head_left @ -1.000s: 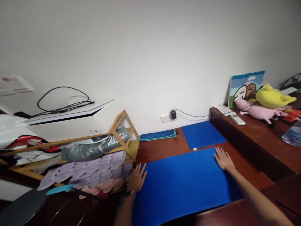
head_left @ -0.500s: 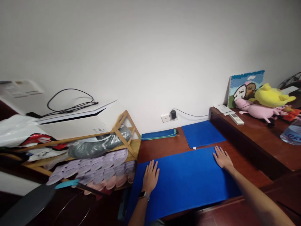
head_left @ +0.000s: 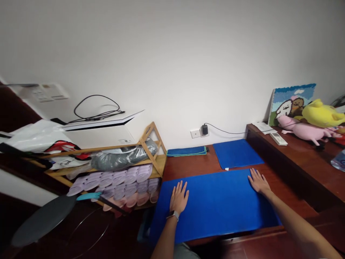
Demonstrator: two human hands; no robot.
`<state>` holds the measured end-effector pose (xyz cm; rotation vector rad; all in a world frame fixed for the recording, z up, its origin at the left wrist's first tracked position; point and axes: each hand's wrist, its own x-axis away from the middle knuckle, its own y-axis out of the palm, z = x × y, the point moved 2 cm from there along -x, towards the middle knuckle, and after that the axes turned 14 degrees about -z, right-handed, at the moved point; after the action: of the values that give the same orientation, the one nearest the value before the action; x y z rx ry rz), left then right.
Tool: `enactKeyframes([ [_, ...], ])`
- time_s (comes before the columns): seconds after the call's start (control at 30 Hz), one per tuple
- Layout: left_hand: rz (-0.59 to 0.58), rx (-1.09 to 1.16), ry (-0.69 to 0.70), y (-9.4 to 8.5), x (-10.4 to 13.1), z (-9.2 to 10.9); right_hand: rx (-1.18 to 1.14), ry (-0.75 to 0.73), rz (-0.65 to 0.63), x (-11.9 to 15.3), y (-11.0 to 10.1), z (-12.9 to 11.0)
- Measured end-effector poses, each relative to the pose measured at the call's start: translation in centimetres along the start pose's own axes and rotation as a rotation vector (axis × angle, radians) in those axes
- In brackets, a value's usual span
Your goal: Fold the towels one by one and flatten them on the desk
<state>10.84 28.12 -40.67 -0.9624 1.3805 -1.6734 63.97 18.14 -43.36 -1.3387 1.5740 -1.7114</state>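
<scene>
In the head view, the large blue cloth (head_left: 215, 205) lies spread over the near part of the tabletop (head_left: 188, 169), reaching its near edge. The left hand (head_left: 180, 198) rests palm down near the cloth's far left corner, fingers extended and gripping nothing (a watch (head_left: 173, 214) sits on that wrist). The right hand (head_left: 260, 183) lies at the far right corner, its fingers likewise loose and spread, holding nothing.

Beyond, a smaller blue cloth (head_left: 237, 154) lies toward the tabletop's far right corner, and a folded cloth (head_left: 185, 151) with a green border lies along the far edge, at the left. A wooden rack (head_left: 161, 163) stands beside the left edge.

The step in hand looks like pressing or smoothing the large cloth flat. Further smoothing would call for light, even palm pressure toward the edges; taking hold would call for pinching a corner, since neither hand grips the fabric.
</scene>
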Motion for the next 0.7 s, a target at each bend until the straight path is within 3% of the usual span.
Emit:
enactKeyframes([
  [0.07,0.000,0.002,0.000,0.0,0.0,0.1,-0.002,0.009,0.029,0.8,-0.6,-2.2],
  [0.13,0.003,-0.001,0.000,0.1,0.0,0.1,-0.001,-0.061,0.121,2.3,-0.9,-6.5],
  [0.2,0.004,-0.004,-0.001,0.1,0.0,0.1,-0.009,-0.229,0.183,4.5,-0.5,-12.7],
  [0.33,-0.002,-0.012,-0.011,0.0,0.1,0.1,-0.045,-0.573,0.063,9.2,1.6,-26.5],
  [0.43,0.000,-0.024,-0.007,0.2,0.0,0.0,-0.087,-0.705,-0.014,11.2,3.0,-33.1],
  [0.5,0.011,-0.029,-0.003,0.4,-0.1,-0.2,-0.100,-0.739,-0.037,11.2,3.4,-34.3],
  [0.57,0.028,-0.026,-0.004,0.5,-0.2,-0.4,-0.095,-0.729,-0.032,10.5,3.3,-32.6],
  [0.63,0.040,-0.018,-0.002,0.5,-0.3,-0.4,-0.072,-0.664,-0.023,9.1,2.6,-28.1],
  [0.7,0.035,-0.009,0.003,0.4,-0.4,-0.4,-0.036,-0.534,-0.026,7.2,1.6,-21.5],
])
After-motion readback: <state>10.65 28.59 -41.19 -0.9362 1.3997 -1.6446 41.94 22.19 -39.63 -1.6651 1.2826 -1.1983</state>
